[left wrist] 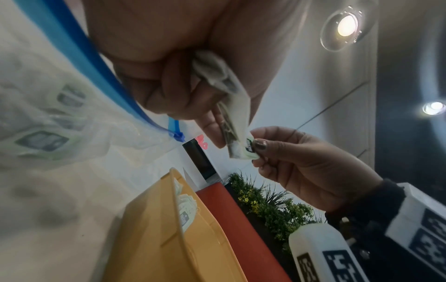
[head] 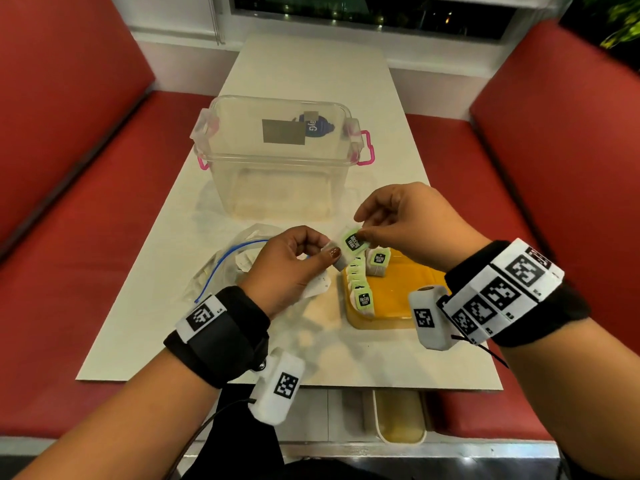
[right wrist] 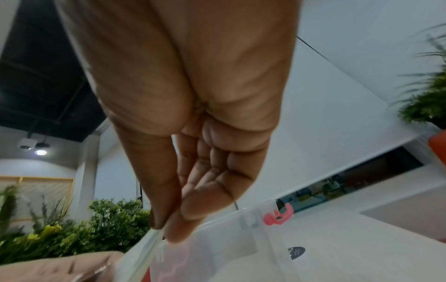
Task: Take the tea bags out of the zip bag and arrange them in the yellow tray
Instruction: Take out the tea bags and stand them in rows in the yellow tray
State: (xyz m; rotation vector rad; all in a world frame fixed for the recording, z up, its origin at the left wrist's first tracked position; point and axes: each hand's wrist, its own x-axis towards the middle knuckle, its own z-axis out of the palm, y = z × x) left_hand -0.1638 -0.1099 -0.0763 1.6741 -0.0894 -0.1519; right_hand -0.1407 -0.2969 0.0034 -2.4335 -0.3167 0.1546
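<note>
L hand: left hand [head: 291, 258] pinches the tea bag [head: 333, 255] by its pouch, thumb on top, other fingers curled.
R hand: right hand [head: 408, 220] pinches the green tag [head: 354, 241] betw thumb & forefinger — rest of fingers loose.
Bag axis: long axis runs L-to-R betw the hands, tag end toward the R, held above the yellow tray [head: 391, 303] near its far-left corner.
Tray: row of tea bags [head: 360, 285] along its left edge, tags up.
Zip bag: zip bag [head: 221, 268] lies flat on table — left of tray, more bags inside.
Behind: clear box [head: 277, 157], pink latches.

Both hands [head: 346, 244] raised, fingers pinched
</note>
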